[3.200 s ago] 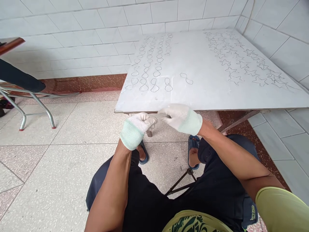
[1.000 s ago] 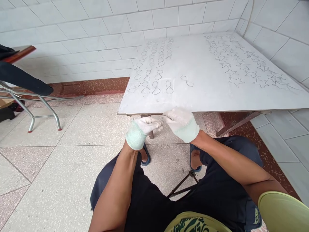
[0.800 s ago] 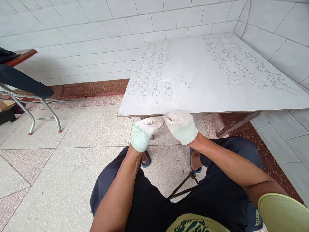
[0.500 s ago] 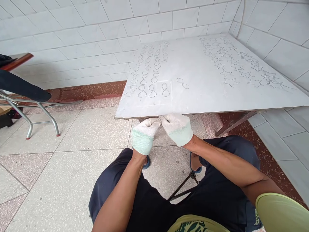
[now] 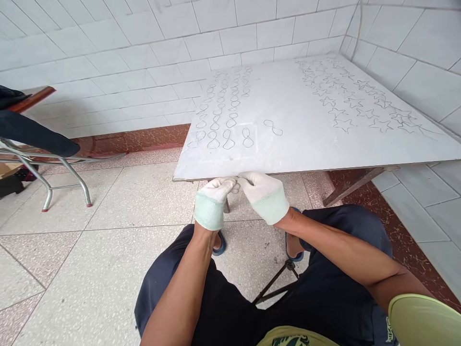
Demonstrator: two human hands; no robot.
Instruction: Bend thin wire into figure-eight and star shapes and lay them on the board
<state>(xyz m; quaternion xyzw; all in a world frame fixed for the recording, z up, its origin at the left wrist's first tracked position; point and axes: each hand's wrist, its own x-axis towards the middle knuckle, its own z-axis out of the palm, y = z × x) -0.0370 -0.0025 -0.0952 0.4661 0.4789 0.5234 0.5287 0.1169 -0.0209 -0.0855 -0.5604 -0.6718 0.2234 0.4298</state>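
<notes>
My left hand (image 5: 216,194) and my right hand (image 5: 262,190), both in white knit gloves with pale green cuffs, meet at the table's front edge. Their fingers are pinched together, and what lies between them is too small to make out. A thin pale strand (image 5: 240,196) curves down beside the right glove; I cannot tell if it is wire or thread. Beyond my hands, figure-eight wire shapes (image 5: 248,138) lie in rows on the left of the white tabletop (image 5: 288,154). One more figure-eight (image 5: 272,127) lies apart, tilted.
Star-shaped wire pieces (image 5: 345,125) cover the right of the tabletop. Tiled walls (image 5: 223,43) stand behind and to the right. At left are a metal-legged stool (image 5: 65,178) and part of another person's dark-clothed leg (image 5: 36,134). A black folding stand (image 5: 277,283) is between my legs.
My left hand has turned slightly and shifted a little left, and its fingers lie straighter. The right hand's thumb and finger show a wider gap. The view has moved slightly.
</notes>
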